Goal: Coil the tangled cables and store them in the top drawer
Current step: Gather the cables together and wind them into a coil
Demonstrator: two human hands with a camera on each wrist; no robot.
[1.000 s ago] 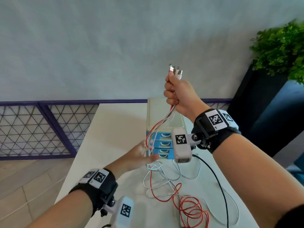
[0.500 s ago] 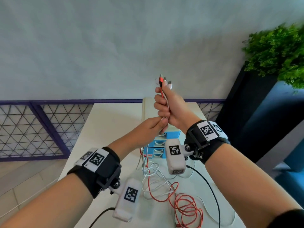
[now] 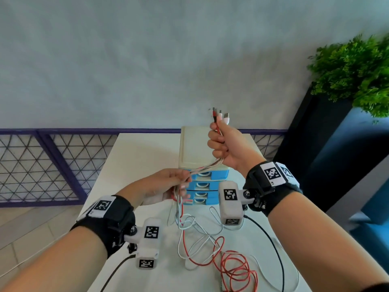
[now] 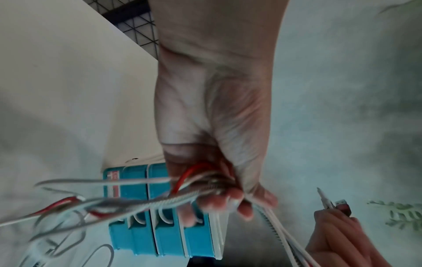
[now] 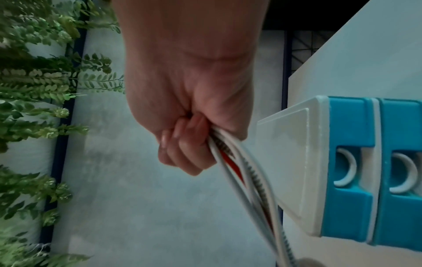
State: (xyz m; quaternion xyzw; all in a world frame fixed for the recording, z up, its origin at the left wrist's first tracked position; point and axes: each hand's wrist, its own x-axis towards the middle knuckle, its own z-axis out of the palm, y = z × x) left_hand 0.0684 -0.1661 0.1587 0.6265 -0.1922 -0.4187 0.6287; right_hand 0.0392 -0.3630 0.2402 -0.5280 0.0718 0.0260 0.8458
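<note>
My right hand (image 3: 221, 144) is raised above the drawer unit and grips a bundle of red, white and braided cables (image 3: 205, 167) in its fist, with the plugs (image 3: 221, 115) sticking out on top. My left hand (image 3: 168, 184) is lower and to the left, its fingers curled round the same bundle (image 4: 205, 182). Below it the cables hang to the white table (image 3: 136, 157) and lie in tangled loops (image 3: 229, 268). The small unit with blue drawers (image 3: 202, 175) stands behind the hands; every drawer front I can see is closed (image 5: 349, 171).
A dark planter with a green plant (image 3: 353, 72) stands at the right of the table. A purple mesh fence (image 3: 42, 165) runs behind the table. Black wrist-camera leads (image 3: 273, 245) trail across the tabletop near the loops.
My left hand has slid down the bundle from just under my right hand to beside the drawers. My right hand stays raised with the plug ends.
</note>
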